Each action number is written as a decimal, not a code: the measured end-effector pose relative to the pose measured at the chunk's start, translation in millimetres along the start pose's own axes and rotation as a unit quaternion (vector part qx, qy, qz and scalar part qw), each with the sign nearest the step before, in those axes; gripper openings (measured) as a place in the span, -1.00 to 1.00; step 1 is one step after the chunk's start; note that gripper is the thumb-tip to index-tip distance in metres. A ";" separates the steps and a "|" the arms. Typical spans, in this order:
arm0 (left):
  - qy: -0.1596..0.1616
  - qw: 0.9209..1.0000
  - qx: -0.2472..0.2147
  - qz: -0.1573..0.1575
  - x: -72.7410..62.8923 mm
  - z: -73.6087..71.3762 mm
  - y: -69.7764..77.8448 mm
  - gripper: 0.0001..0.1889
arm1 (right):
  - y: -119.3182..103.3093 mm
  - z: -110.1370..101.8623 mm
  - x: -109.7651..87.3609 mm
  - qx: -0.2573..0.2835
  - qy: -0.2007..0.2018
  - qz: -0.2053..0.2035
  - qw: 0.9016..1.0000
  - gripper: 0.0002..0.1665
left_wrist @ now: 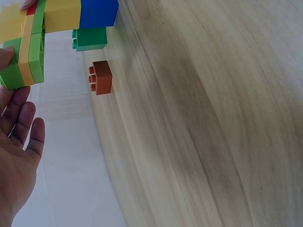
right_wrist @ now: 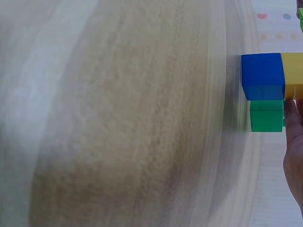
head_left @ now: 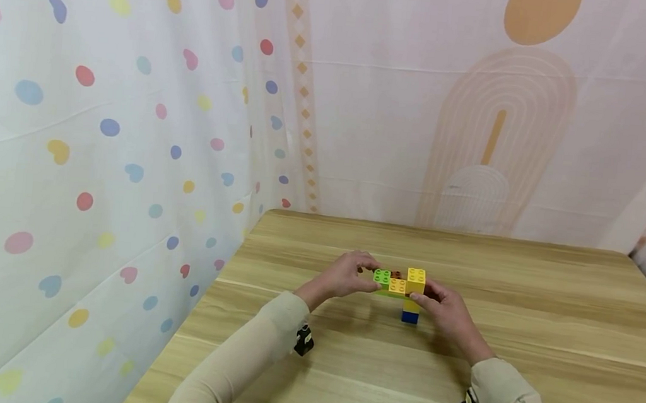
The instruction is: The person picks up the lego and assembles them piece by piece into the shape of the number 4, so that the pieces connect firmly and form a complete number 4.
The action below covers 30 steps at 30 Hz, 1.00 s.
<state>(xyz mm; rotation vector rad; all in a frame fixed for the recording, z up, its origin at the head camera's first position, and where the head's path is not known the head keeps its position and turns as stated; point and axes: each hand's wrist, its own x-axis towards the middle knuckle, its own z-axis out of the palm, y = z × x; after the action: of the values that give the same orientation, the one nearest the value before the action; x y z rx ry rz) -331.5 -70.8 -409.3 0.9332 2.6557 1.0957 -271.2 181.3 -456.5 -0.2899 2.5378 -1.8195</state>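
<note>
A joined structure of toy building blocks is held between both hands. Its upright column has a yellow block (head_left: 416, 280) on top and a blue block (head_left: 410, 317) at the bottom; whether the blue one touches the table I cannot tell. An arm of light green blocks (left_wrist: 36, 59) with a yellow-orange layer (left_wrist: 26, 56) between them sticks out to the left. My left hand (head_left: 349, 276) pinches the outer end of this arm between thumb and fingers. My right hand (head_left: 447, 307) grips the column from the right, thumb in front, its other fingers partly hidden.
Behind the column a dark green block (left_wrist: 91, 39) is on the wooden table (head_left: 343, 380). Near it lies a brown-orange block (left_wrist: 102, 77), mostly hidden in the head view. A patterned curtain (head_left: 362, 135) hangs behind the table and along its left side.
</note>
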 end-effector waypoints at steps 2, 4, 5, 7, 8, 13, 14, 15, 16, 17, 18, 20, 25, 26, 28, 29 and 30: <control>-0.001 1.000 0.001 0.000 0.4 0.6 0.3 -0.57 | 0.2 0.0 -0.2 -0.001 -0.001 -0.001 1.000 -0.40; -0.001 1.000 0.002 -0.002 0.4 1.2 0.4 -0.58 | 0.3 -0.1 -0.3 -0.003 -0.001 -0.001 1.000 -0.40; -0.001 1.000 0.003 -0.002 0.5 1.4 0.4 -0.58 | 0.2 -0.2 -0.2 -0.004 -0.001 0.000 1.000 -0.40; -0.001 1.000 0.004 -0.002 0.7 1.9 0.4 -0.59 | -0.1 -0.2 0.0 -0.003 -0.003 0.001 1.000 -0.40; -0.001 1.000 0.003 -0.003 0.7 2.1 0.2 -0.60 | -0.3 -0.3 0.1 -0.002 -0.004 0.002 1.000 -0.40; -0.002 1.000 -0.002 -0.006 0.5 2.7 -0.4 -0.60 | -1.5 -0.3 0.3 0.005 -0.006 0.004 1.000 -0.39; -0.003 1.000 -0.003 -0.007 0.5 2.8 -0.6 -0.59 | -1.7 -0.3 0.2 0.006 -0.006 0.005 1.000 -0.39; -0.003 1.000 -0.004 -0.007 0.6 2.9 -0.9 -0.60 | -1.7 -0.3 0.1 0.007 -0.006 0.004 1.000 -0.39; -0.005 1.000 -0.004 -0.008 0.4 2.9 -0.7 -0.60 | -1.8 -0.3 -0.2 0.008 -0.007 0.004 1.000 -0.39; -0.006 1.000 -0.003 -0.009 0.3 3.0 -0.7 -0.60 | -2.0 -0.3 -0.6 0.008 -0.008 0.005 1.000 -0.39; -0.007 1.000 -0.002 -0.009 0.1 3.3 -0.4 -0.60 | -2.2 -0.2 -1.1 0.009 -0.008 0.005 1.000 -0.38; -0.008 1.000 -0.001 -0.009 -0.4 3.8 0.3 -0.61 | -2.4 -0.2 -2.3 0.008 -0.009 0.005 1.000 -0.38; -0.011 1.000 -0.004 -0.011 -3.2 5.1 2.9 -0.63 | -2.1 -0.1 -4.9 0.001 -0.008 0.004 1.000 -0.41; -0.011 1.000 -0.004 -0.012 -3.5 5.4 3.0 -0.63 | -1.9 0.0 -5.4 0.001 -0.008 0.004 1.000 -0.41; -0.011 1.000 -0.006 -0.013 -4.2 5.5 3.6 -0.63 | -1.6 0.0 -6.0 0.002 -0.009 0.004 1.000 -0.41; -0.011 1.000 -0.006 -0.014 -4.3 5.6 3.8 -0.62 | -1.5 -0.1 -6.3 0.004 -0.009 0.004 1.000 -0.40; -0.011 1.000 -0.007 -0.015 -4.5 5.7 4.0 -0.62 | -1.4 -0.1 -6.5 0.005 -0.009 0.004 1.000 -0.40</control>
<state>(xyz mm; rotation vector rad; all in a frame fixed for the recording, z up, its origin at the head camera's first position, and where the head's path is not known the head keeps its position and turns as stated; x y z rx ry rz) -324.1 -67.9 -411.3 0.8948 2.6325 1.0897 -264.6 182.0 -455.8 -0.2938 2.5131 -1.8189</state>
